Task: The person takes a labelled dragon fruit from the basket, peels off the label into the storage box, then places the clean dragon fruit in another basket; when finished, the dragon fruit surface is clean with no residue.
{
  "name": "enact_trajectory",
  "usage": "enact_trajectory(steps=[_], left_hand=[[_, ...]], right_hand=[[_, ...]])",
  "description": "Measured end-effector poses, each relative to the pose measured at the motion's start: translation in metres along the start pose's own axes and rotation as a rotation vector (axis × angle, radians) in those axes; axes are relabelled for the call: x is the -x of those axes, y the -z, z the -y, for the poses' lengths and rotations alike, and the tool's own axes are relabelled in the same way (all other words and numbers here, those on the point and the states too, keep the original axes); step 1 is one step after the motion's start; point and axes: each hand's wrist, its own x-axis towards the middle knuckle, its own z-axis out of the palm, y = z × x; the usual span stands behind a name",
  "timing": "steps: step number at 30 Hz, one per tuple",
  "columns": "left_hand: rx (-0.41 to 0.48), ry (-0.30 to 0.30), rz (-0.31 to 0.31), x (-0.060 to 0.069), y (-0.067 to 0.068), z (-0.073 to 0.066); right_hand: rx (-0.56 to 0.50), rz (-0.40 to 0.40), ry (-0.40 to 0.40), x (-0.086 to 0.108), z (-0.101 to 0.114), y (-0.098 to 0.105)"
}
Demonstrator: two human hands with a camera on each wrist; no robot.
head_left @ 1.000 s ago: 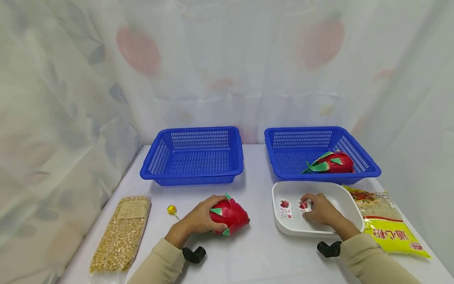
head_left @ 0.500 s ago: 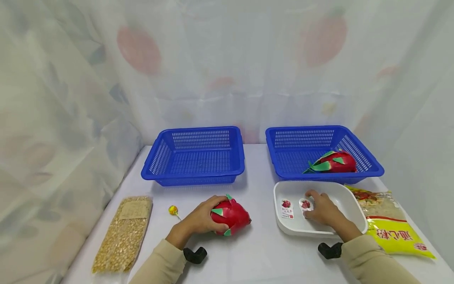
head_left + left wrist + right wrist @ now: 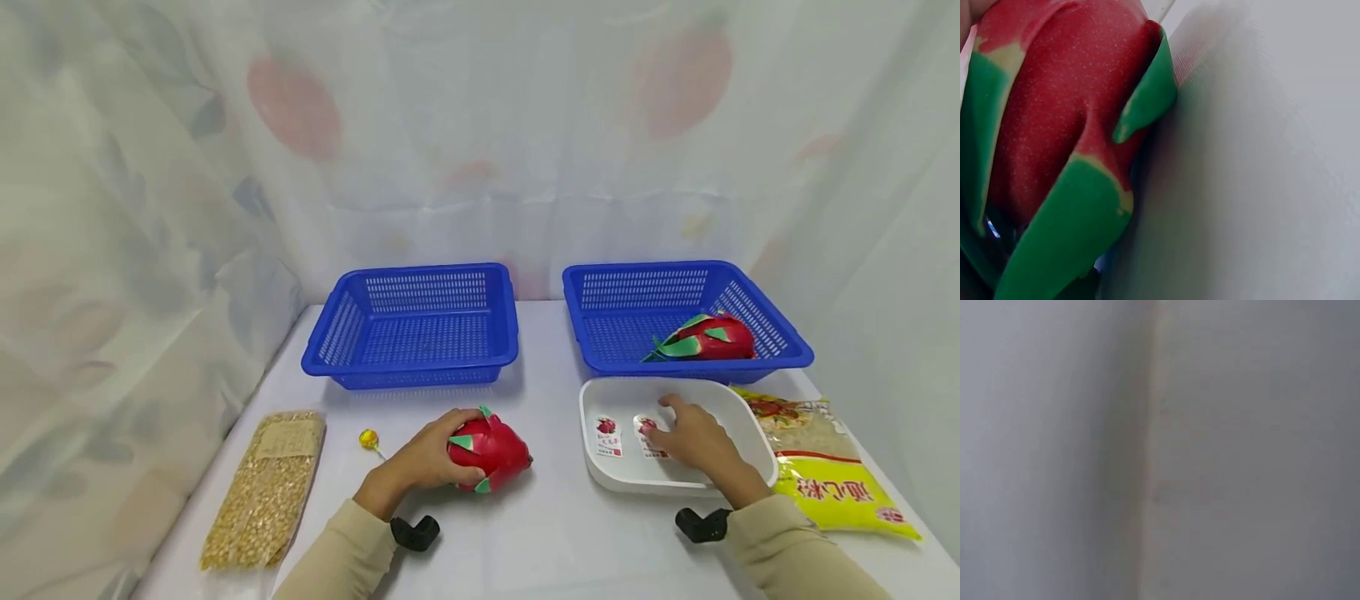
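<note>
My left hand (image 3: 435,457) grips a red dragon fruit (image 3: 495,450) with green scales on the white table, fingers over its top and thumb at the near side. The left wrist view shows the dragon fruit (image 3: 1060,112) close up, with its green scales. Inside a white tray (image 3: 600,475) lie two labels printed with dragon fruit, a left label (image 3: 608,437) and a right label (image 3: 648,432). My right hand (image 3: 697,442) is over the tray beside the right label, thumb and forefinger spread apart, nothing visible between them. The right wrist view is only a pale blur.
Behind stand two blue baskets, a left basket (image 3: 408,369) and a right basket (image 3: 697,364); the right one holds another dragon fruit (image 3: 712,337). A bag of corn kernels (image 3: 266,492) and a lollipop (image 3: 369,439) lie left. A yellow pasta bag (image 3: 832,492) lies right of the tray.
My right hand has shifted a little to the right in the tray, uncovering more of the right label. The left hand keeps its hold on the dragon fruit.
</note>
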Motion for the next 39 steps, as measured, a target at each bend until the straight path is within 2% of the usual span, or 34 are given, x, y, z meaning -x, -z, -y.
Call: enact_trajectory(steps=[6, 18, 28, 35, 39], left_hand=[[0.031, 0.008, 0.01, 0.0, 0.002, 0.001], [-0.002, 0.015, 0.039, -0.002, 0.005, -0.001], [-0.029, 0.05, 0.076, 0.0, 0.007, -0.003], [-0.019, 0.059, 0.078, -0.001, 0.008, -0.006], [-0.035, 0.07, 0.092, -0.003, 0.009, -0.007]], right_hand=[[-0.022, 0.013, 0.048, 0.006, 0.005, 0.021], [0.012, -0.093, 0.186, 0.034, 0.022, 0.094], [0.015, -0.151, 0.233, 0.037, 0.015, 0.137], [0.002, -0.339, 0.278, 0.036, 0.008, 0.151], [-0.038, -0.408, 0.285, 0.032, 0.0, 0.154]])
